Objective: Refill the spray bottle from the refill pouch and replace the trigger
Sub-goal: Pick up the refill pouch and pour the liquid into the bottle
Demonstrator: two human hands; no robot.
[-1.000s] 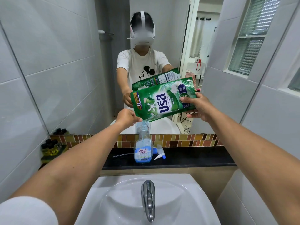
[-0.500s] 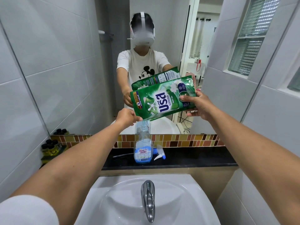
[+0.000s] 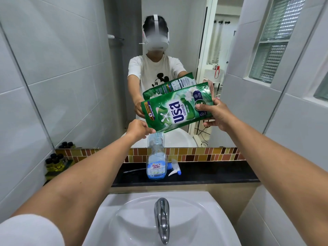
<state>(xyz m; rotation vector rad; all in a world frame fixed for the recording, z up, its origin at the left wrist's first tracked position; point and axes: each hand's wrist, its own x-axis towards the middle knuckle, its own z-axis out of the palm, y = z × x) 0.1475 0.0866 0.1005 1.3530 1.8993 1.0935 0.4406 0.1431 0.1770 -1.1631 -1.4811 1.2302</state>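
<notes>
Pouring step: the right hand point(image 3: 217, 115) grips the refill pouch point(image 3: 177, 108) tilted, the left hand point(image 3: 139, 128) pinches its spout corner over the spray bottle point(image 3: 156, 164) — next, I judge, steady tilting; the trigger point(image 3: 174, 170) waits at the bottle's 3 o'clock.

Tilted green pouch point(image 3: 177, 107) pours into clear bottle point(image 3: 156, 160); trigger point(image 3: 174, 169) beside.

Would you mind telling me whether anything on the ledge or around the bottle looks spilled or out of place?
No spill shows. The only loose item is the trigger sprayer, lying on its side on the black ledge behind the spray bottle, its tube sticking out to the left. That fits the refill, with the green pouch tipped over the open neck.
</notes>
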